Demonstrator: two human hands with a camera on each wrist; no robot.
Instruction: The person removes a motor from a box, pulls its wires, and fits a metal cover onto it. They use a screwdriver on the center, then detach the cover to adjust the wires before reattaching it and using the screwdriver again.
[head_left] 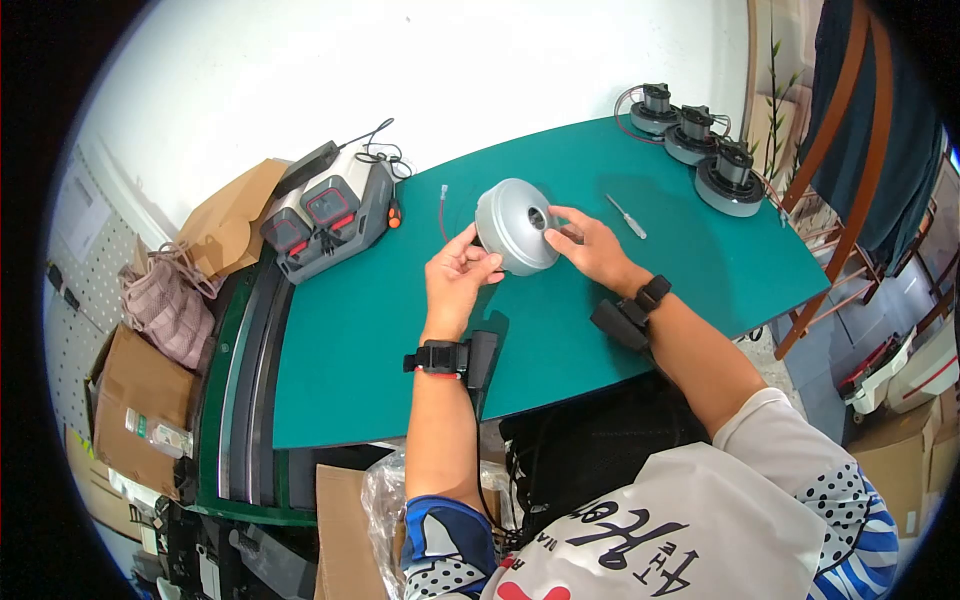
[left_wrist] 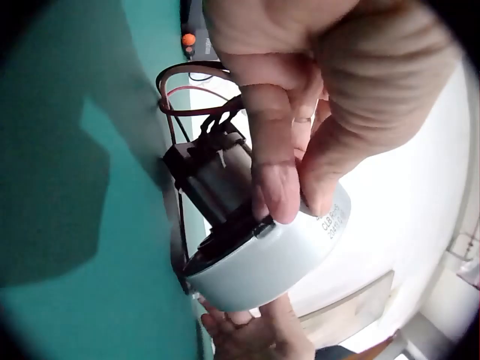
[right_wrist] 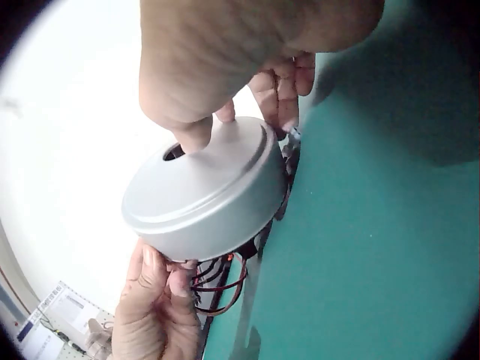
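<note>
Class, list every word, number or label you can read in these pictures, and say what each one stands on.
"CLB": on the rim of the silver motor housing, left wrist view; the rest is blurred.
"204": the line below it; the further digits are blurred.
Shirt: large dark characters, upside down, unreadable.

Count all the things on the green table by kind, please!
Motors: 4, the held motor and three far motors
Screwdriver: 1
Grey charger box: 1
Loose wire: 1
Small orange-handled tool: 1
Total: 8
</note>
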